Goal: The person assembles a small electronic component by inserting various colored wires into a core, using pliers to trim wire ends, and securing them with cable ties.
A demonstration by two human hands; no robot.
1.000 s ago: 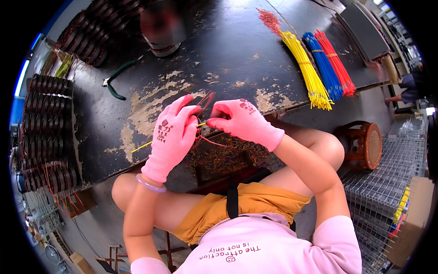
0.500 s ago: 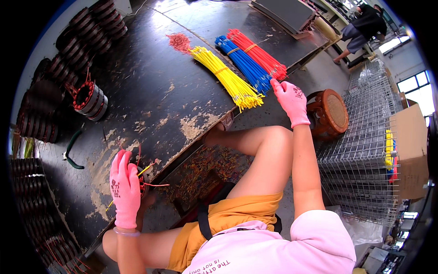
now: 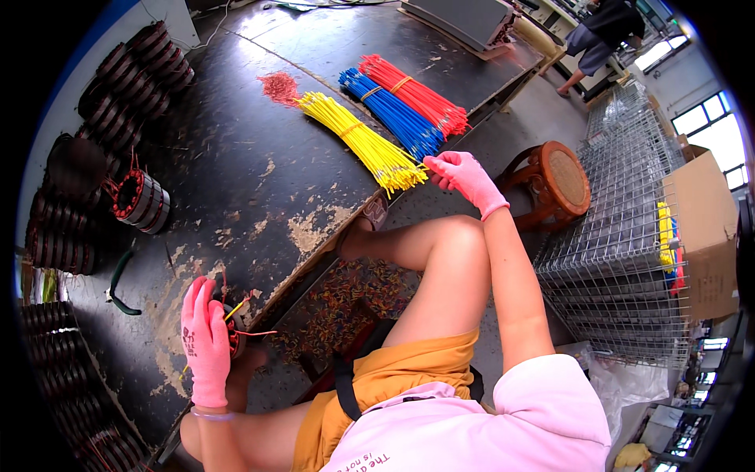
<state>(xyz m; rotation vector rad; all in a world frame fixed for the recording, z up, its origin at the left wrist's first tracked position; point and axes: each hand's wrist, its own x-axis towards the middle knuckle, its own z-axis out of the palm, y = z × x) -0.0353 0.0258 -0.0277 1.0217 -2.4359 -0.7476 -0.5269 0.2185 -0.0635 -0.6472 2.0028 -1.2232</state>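
My left hand (image 3: 206, 334), in a pink glove, is closed around a small wound stator (image 3: 234, 340) at the table's front edge. A yellow wire (image 3: 235, 310) and thin reddish leads stick out of it; the hand hides much of it. My right hand (image 3: 469, 181), gloved alike, pinches the end of a yellow wire at the near end of the banded yellow wire bundle (image 3: 358, 141). Beside that bundle lie a blue wire bundle (image 3: 393, 112) and a red wire bundle (image 3: 414, 93), each with a band around it.
Green-handled pliers (image 3: 119, 285) and a standing stator (image 3: 141, 203) are on the worn black table (image 3: 236, 165). Stacked stators (image 3: 59, 244) line the left. A reddish pile (image 3: 279, 87) lies behind the yellow bundle. A wooden stool (image 3: 554, 185) and wire cage (image 3: 605, 252) stand right.
My right hand has moved left, from the red and blue bundles' near ends to the yellow bundle's end, and its fingers have closed there. My left hand keeps hold of the stator.
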